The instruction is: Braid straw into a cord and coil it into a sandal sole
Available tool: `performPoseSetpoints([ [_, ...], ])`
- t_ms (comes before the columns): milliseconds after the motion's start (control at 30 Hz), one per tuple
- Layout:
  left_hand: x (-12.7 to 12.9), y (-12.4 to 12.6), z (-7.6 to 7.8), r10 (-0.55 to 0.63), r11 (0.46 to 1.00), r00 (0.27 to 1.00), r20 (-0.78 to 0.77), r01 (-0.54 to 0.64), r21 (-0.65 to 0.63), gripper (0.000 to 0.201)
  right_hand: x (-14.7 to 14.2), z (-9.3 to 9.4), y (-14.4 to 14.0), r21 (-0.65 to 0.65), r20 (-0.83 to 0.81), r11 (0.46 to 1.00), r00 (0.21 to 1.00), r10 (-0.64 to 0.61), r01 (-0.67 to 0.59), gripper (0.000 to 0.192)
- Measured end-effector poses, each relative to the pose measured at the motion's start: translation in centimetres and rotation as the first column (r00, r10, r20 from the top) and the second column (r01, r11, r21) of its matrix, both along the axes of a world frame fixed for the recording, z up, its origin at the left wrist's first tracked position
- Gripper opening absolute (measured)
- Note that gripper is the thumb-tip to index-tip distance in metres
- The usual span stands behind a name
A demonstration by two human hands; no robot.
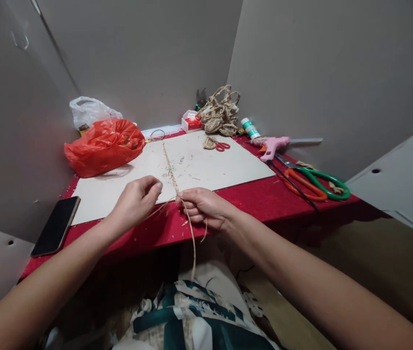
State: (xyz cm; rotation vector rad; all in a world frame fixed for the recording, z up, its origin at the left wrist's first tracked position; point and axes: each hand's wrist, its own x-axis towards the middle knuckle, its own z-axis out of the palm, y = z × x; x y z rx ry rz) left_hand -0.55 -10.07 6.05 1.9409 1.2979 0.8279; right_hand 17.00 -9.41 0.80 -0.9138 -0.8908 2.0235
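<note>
A braided jute cord (169, 164) runs from a small metal ring (157, 134) at the back of a white board (206, 163) towards me. My left hand (136, 199) pinches a thin strand at the near end of the braid, fingers closed. My right hand (204, 208) grips the braid's end, with loose strands (192, 243) hanging down from it over the table edge towards my lap.
Red table (264, 199) in a corner between grey walls. Black phone (56, 226) front left, red plastic bag (104, 146) and white bag (90, 111) back left. Jute pile (220, 115), small red scissors (222, 145), pink glue gun (274, 145), green and orange scissors (315, 183) right.
</note>
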Motion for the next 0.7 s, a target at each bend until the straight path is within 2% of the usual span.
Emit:
performPoseSetpoints([
  [67,0.7,1.4,-0.8,-0.084,0.972,0.994,0.072,0.098,-0.212,0.017,0.0,0.0,0.0,0.02,0.017,0.999,0.999,0.027,-0.028,0.019],
  [133,1.5,2.2,-1.9,-0.116,0.893,0.986,0.123,0.158,-0.421,0.024,0.0,0.1,0.0,0.049,0.067,0.997,0.996,0.051,-0.054,0.019],
  [167,1.8,2.4,-2.4,-0.108,0.882,0.986,0.13,0.155,-0.446,0.026,0.1,0.1,0.0,0.069,0.103,0.995,0.993,0.061,-0.068,0.019],
  [233,2.0,2.4,-3.2,-0.126,0.899,0.985,0.118,0.163,-0.407,0.03,0.3,0.0,0.0,0.128,0.197,0.988,0.978,0.063,-0.09,0.019],
  [333,1.7,2.4,-3.5,-0.201,0.919,0.977,0.076,0.215,-0.331,0.03,0.8,0.0,0.0,0.314,0.427,0.938,0.904,0.0,-0.149,0.022],
  [433,1.5,2.3,-3.3,-0.157,0.879,0.981,0.113,0.191,-0.436,0.026,0.8,0.0,0.0,0.539,0.678,0.786,0.71,-0.192,-0.303,0.024],
  [500,1.7,2.2,-3.2,-0.073,0.836,0.983,0.169,0.153,-0.527,0.024,0.7,0.2,-0.2,0.582,0.779,0.694,0.533,-0.329,-0.424,0.024],
  [600,2.2,1.9,-3.5,0.014,0.813,0.977,0.211,0.112,-0.572,0.023,0.5,0.8,-1.0,0.524,0.851,0.657,0.293,-0.437,-0.542,0.027],
  [700,2.4,2.0,-4.0,0.035,0.833,0.975,0.22,0.093,-0.545,0.024,0.6,1.5,-2.0,0.485,0.859,0.663,0.169,-0.483,-0.57,0.033],
])
